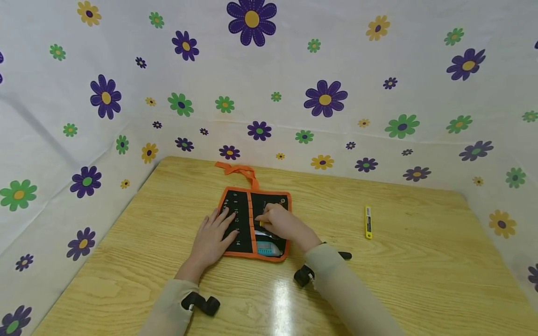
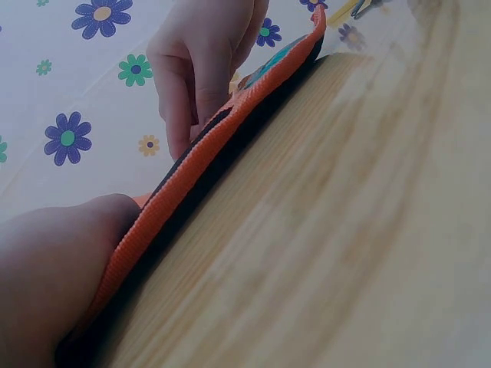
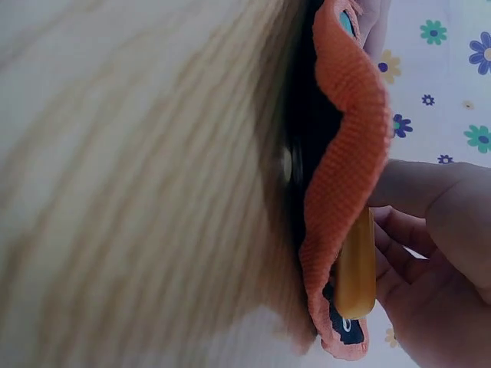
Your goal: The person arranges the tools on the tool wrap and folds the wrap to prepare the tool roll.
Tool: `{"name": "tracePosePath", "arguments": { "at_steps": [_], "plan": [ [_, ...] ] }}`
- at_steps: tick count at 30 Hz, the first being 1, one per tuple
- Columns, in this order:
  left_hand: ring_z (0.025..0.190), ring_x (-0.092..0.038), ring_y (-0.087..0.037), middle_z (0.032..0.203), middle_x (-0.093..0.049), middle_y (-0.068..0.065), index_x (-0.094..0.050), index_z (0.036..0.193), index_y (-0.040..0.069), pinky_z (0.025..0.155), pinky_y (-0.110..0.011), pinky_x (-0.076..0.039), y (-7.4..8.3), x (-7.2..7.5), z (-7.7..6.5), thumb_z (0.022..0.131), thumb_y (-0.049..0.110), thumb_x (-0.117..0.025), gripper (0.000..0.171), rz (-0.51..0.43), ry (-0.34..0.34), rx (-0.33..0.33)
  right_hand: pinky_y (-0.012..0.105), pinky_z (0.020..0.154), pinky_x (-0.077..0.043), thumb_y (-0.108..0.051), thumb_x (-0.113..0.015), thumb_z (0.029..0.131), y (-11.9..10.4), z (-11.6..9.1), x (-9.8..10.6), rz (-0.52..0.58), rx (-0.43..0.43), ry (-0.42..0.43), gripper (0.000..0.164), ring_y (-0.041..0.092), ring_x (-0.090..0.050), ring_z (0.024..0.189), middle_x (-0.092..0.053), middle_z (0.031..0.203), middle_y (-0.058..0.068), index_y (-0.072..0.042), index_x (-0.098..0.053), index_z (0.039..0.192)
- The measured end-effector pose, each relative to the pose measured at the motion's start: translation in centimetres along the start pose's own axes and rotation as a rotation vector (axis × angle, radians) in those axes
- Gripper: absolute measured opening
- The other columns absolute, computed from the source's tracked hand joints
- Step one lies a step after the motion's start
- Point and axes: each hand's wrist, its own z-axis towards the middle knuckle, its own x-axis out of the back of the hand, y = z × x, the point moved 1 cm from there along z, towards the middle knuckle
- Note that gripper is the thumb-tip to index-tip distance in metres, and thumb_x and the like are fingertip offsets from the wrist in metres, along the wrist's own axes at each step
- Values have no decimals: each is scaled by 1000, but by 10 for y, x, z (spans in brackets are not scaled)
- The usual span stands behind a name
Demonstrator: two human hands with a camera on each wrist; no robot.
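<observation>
Your bench carried the pouch, opened out in front of you. Your left hand lay with fingers spread on its left panel; whether it pressed or merely rested, I could not tell. Your right hand reached over the right panel, drawn narrow, thumb and fingers pinching a yellow handle. The yellow tool lay well apart on your right, its long axis running away from you. Nearer you than your right hand, the teal tool lay crosswise in the pouch, its left end at the orange band. The yellow handle was at your right fingertips, with the band just to its left; your fingers hid too much to settle its long axis.
</observation>
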Motion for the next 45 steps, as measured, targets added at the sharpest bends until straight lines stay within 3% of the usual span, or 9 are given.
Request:
{"name": "tracePosePath", "arguments": {
  "at_steps": [8, 14, 25, 34, 45],
  "plan": [
    [142, -18, -35, 152, -32, -12, -44, 145, 12, 113, -54, -12, 0, -1, -1, 97, 40, -52, 56, 4, 9, -9, 25, 69, -47, -5, -64, 91, 3, 0, -2, 82, -19, -37, 31, 18, -52, 81, -56, 91, 7, -4, -67, 121],
    [142, -17, -35, 153, -31, -12, -44, 145, 12, 113, -54, -12, 0, 0, -1, 97, 39, -52, 55, 4, 3, -3, 23, 65, -45, -3, -66, 89, 6, -1, -5, 154, -12, 10, 32, 17, -49, 78, -54, 89, 6, -4, -67, 121],
    [143, -16, -33, 153, -30, -10, -43, 146, 14, 113, -53, -11, 0, 1, -1, 98, 41, -50, 55, 2, -15, 10, 26, 69, -49, -7, -68, 88, 4, 4, -6, 90, -40, 42, 28, 17, -56, 82, -61, 92, 4, -8, -71, 116],
    [143, -17, -34, 153, -31, -11, -44, 145, 12, 113, -54, -12, 0, 1, -1, 98, 39, -52, 55, 3, -8, 4, 27, 70, -50, -9, -69, 88, 0, 9, -5, 128, -106, 43, 25, 15, -59, 83, -64, 95, 3, -8, -72, 112],
    [142, -17, -35, 152, -32, -10, -44, 145, 14, 113, -54, -12, 0, 3, -1, 98, 38, -52, 54, -3, -1, -4, 23, 68, -53, -12, -74, 84, -2, 18, -8, 221, -233, 116, 13, 13, -65, 79, -70, 91, 2, -9, -77, 96]
  ]
}}
